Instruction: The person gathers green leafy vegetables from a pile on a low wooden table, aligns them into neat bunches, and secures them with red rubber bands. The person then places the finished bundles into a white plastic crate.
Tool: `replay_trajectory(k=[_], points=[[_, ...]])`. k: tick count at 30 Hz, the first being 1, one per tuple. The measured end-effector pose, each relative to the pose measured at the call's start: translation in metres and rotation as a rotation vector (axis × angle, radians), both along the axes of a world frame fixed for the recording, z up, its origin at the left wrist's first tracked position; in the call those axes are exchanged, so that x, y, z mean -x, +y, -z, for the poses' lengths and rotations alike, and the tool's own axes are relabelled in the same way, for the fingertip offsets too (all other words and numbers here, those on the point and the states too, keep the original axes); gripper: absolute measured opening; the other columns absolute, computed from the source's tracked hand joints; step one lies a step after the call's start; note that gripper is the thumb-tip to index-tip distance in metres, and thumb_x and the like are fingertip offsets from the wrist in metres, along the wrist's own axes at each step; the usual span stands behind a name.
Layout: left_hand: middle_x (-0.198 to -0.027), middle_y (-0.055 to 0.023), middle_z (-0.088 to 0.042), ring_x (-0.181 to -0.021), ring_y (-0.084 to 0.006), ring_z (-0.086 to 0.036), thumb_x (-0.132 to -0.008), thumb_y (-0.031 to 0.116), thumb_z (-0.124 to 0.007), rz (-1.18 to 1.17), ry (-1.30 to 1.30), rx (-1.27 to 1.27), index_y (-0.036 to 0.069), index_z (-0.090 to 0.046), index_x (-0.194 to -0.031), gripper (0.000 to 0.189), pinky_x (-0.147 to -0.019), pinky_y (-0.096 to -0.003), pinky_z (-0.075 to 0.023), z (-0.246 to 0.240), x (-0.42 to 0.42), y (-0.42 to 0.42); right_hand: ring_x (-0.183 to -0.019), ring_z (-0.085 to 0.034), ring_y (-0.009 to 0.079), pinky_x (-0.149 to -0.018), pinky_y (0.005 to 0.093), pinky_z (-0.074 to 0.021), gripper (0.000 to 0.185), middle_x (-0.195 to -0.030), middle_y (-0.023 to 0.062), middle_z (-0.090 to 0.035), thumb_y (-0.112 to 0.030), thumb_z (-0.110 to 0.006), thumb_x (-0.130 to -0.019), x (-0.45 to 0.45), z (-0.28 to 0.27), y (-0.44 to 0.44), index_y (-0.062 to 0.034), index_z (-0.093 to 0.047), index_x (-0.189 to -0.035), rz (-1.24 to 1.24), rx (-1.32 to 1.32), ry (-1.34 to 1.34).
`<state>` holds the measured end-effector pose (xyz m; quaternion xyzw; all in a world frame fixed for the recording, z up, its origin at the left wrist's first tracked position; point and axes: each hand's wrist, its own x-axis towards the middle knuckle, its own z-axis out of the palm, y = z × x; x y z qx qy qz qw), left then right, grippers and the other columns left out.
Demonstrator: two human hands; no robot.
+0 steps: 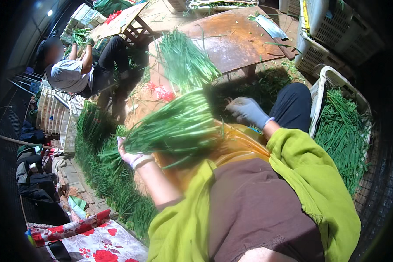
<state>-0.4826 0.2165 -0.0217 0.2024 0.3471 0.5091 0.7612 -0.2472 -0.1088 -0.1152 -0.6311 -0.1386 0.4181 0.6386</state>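
Note:
My left hand, in a pale glove, grips a large bunch of long green leafy stalks, likely garlic chives, by its leafy end. The pale stem ends point right, across my lap, and the bunch is blurred. My right hand, in a grey glove, hangs loosely by my right knee with its fingers apart and no item visible in it. Beyond the held bunch, another loose pile of chives lies on the wooden board table. Red ties lie at the near left part of that table.
A broad-bladed knife lies at the table's right end. To my right stands a white plastic crate filled with chives. Several bundles of chives line the floor at left. A co-worker sits at another low table.

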Motion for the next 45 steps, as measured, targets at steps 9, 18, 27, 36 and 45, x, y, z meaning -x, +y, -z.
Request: replay_trajectory(k=[9, 18, 27, 36, 45], points=[[-0.125, -0.0192, -0.062, -0.114, -0.0404, -0.058, -0.084, 0.043, -0.044, -0.031, 0.019, 0.108, 0.009, -0.066, -0.114, 0.050, -0.095, -0.0622, -0.0436, 0.053, 0.023, 0.044, -0.087, -0.065, 0.0335, -0.076, 0.0463, -0.0525, 0.019, -0.092, 0.0154, -0.065, -0.022, -0.059, -0.082, 0.059, -0.023, 0.025, -0.0068, -0.068, -0.087, -0.606, 0.160, -1.334], [-0.120, -0.0227, -0.064, -0.113, -0.0397, -0.058, -0.086, 0.034, -0.045, -0.031, -0.115, 0.092, 0.003, -0.067, -0.108, 0.043, -0.099, -0.0597, -0.0425, 0.063, 0.030, 0.037, -0.080, -0.066, 0.0337, -0.066, 0.0479, -0.0529, 0.027, -0.092, 0.0170, -0.065, -0.032, -0.061, -0.087, 0.023, -0.073, 0.017, -0.0072, -0.067, -0.096, -0.619, 0.492, -1.360], [-0.108, -0.0185, -0.069, -0.104, -0.0380, -0.062, -0.087, 0.033, -0.051, 0.047, -0.145, 0.054, 0.007, -0.068, -0.098, 0.033, -0.092, -0.0585, -0.0480, 0.058, 0.028, 0.032, -0.098, -0.068, 0.0325, -0.078, 0.0453, -0.0543, 0.044, -0.108, 0.0169, -0.069, -0.045, -0.066, -0.083, -0.055, 0.001, -0.021, -0.0110, -0.071, -0.110, -0.671, 0.965, -1.082], [-0.109, -0.0189, -0.068, -0.105, -0.0374, -0.062, -0.087, 0.034, -0.051, 0.076, -0.141, 0.078, 0.004, -0.069, -0.100, 0.036, -0.094, -0.0587, -0.0466, 0.048, 0.007, 0.015, -0.088, -0.060, 0.0128, -0.073, 0.0281, -0.0508, 0.026, -0.105, 0.0084, -0.065, -0.015, -0.062, -0.091, 0.050, -0.018, 0.063, -0.0043, -0.064, -0.114, -0.117, -0.300, 0.019], [-0.111, -0.0171, -0.067, -0.105, -0.0373, -0.061, -0.088, 0.037, -0.047, 0.064, -0.128, 0.068, 0.007, -0.068, -0.103, 0.040, -0.094, -0.0573, -0.0467, 0.056, 0.011, 0.017, -0.085, -0.064, 0.0112, -0.077, 0.0256, -0.0519, 0.024, -0.096, 0.0052, -0.068, -0.024, -0.062, -0.096, 0.005, -0.044, -0.009, -0.0032, -0.068, -0.107, 0.054, -0.289, -0.299]])
